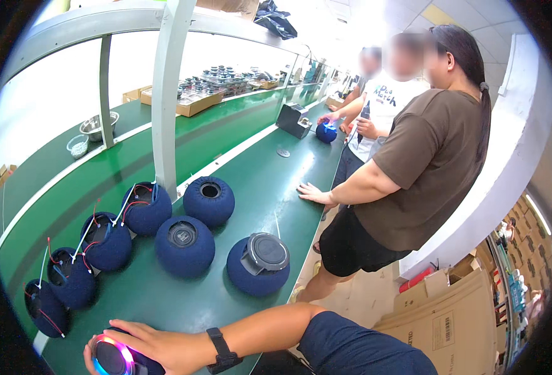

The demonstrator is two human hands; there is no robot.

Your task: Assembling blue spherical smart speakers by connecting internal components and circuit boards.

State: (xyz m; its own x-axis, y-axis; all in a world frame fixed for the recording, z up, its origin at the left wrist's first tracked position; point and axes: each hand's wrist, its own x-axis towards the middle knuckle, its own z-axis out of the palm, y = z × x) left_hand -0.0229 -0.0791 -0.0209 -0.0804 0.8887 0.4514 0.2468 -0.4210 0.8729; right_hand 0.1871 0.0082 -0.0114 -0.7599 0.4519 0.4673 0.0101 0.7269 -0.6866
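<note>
My right hand (157, 350) reaches in from the lower right, a black band on its wrist. Its fingers curl round a round speaker (109, 357) whose end glows with a pink, blue and orange light ring. My left hand is out of view. Closest beyond my forearm stands a navy fabric-covered speaker (257, 275), a grey disc-shaped part resting tilted on its top. Left of that sits another navy round speaker (185, 253) with a dark round end facing up. Behind it, a navy round housing (209, 203) shows an open round hole.
Several open navy housings (107, 244) with red and white wires line the bench's left side. A metal post (171, 100) rises behind them. Across the green bench (245, 187), a co-worker's hand (316, 195) lies flat; another person handles a blue-lit speaker (326, 132). Cardboard boxes (445, 319) stand right.
</note>
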